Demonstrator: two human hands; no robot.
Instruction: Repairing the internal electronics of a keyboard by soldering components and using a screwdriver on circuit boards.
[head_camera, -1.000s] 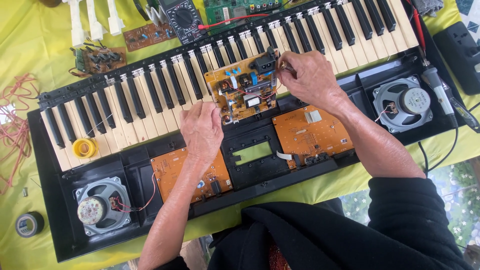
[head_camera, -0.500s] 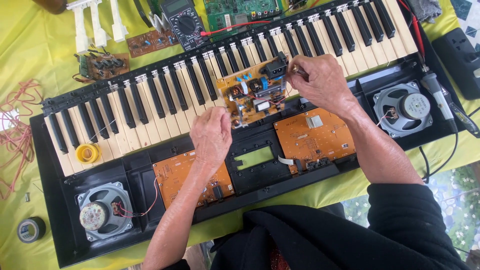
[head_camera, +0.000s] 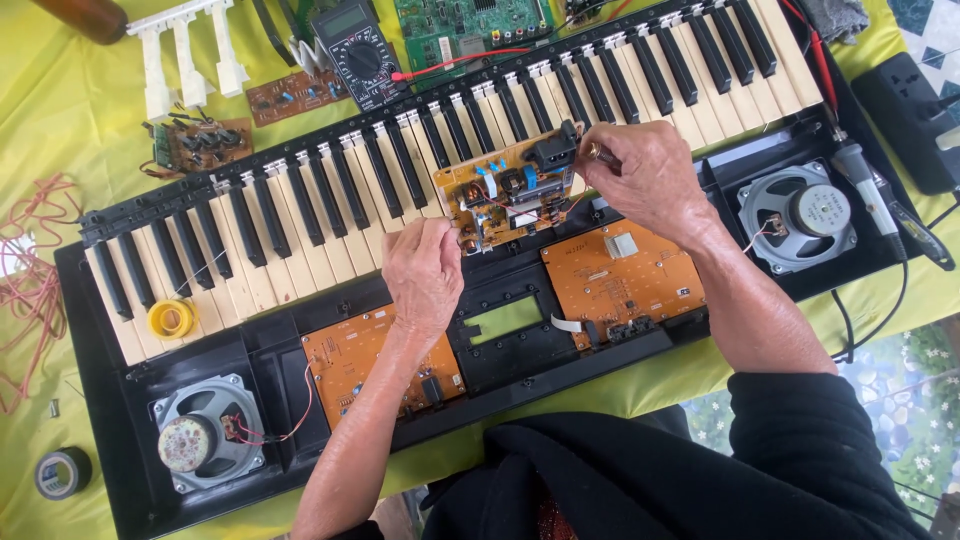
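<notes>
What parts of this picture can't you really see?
Head view, the only one:
- The tool tip under the right hand: the fingers cover it.
- The near corner of the small circuit board on the keys: the left hand hides it.
- The green board beyond the keyboard: cut off by the top edge.
- The markings on the meter: too small.
</notes>
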